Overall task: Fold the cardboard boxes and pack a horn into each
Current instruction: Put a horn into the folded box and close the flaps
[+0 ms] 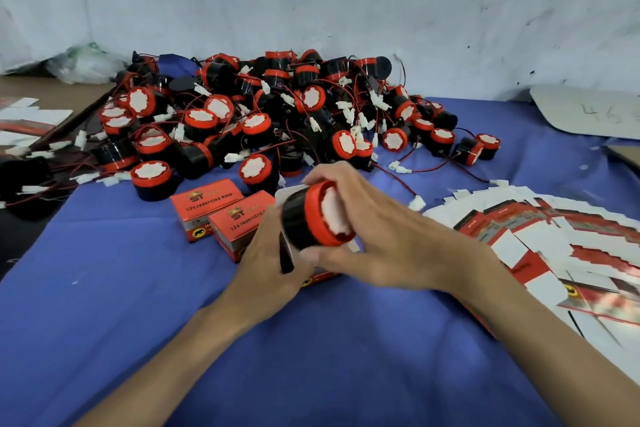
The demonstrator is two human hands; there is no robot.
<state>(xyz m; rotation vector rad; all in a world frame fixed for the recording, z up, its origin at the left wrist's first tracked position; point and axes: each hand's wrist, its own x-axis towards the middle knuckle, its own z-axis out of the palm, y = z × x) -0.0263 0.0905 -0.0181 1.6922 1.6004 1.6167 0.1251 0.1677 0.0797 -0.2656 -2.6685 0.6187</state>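
Observation:
My right hand [381, 236] grips a black horn with a red rim [313, 218], fingers over its top and thumb under it. The horn lies on its side, white face to the right, at the mouth of an open red cardboard box [318, 276] that is mostly hidden under both hands. My left hand [266, 256] holds that box from the left, next to its white flap [289, 192]. Two closed red boxes [204, 203] [235, 222] lie just left of my hands. A big pile of horns [277, 114] with red wires and white plugs fills the back of the table.
A fanned stack of flat unfolded boxes [554, 239] lies on the blue cloth [138, 305] at right. More flat boxes [27, 121] sit far left. A grey card sheet [588, 111] lies at back right, a plastic bag [83, 64] at back left, the wall behind.

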